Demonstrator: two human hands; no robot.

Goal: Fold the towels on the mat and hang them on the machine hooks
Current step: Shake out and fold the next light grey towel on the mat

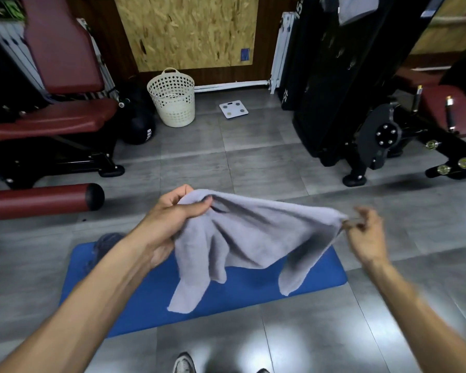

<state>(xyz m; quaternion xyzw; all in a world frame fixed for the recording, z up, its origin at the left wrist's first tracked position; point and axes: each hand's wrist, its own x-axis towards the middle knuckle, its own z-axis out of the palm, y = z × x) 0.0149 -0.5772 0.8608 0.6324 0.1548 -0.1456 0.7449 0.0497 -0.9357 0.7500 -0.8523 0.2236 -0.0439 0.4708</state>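
Head view: a person holds a soft grey terry towel (253, 238) stretched in the air above a blue foam mat (253, 292) that lies on a floor (253, 157) of large grey tiles. The left hand (172, 214) bunches one upper corner of the cloth, its grip closed with fingers and thumb curled round the gathered fabric. The right hand (366, 235), slightly blurred, pinches the opposite corner between thumb and fingertips. The towel sags between the two hands in loose folds, and two pointed ends hang down over the middle of the mat without clearly touching it. A second, darker blue-grey towel (106, 243) lies crumpled at the mat's far left corner, partly hidden behind the left forearm. Beyond the mat, a cream plastic laundry basket (172, 103) with a perforated wall stands near the far wall beside a white square bathroom scale (233, 109). A weight bench (57, 103) with dark red padded cushions and a black frame fills the left side. A tall black machine (334, 76) rises on the right, with pale cloth (353, 9) hanging near its top. A chipboard panel (186, 30) covers the wall behind. The toe of a shoe (183, 362) shows at the bottom edge.
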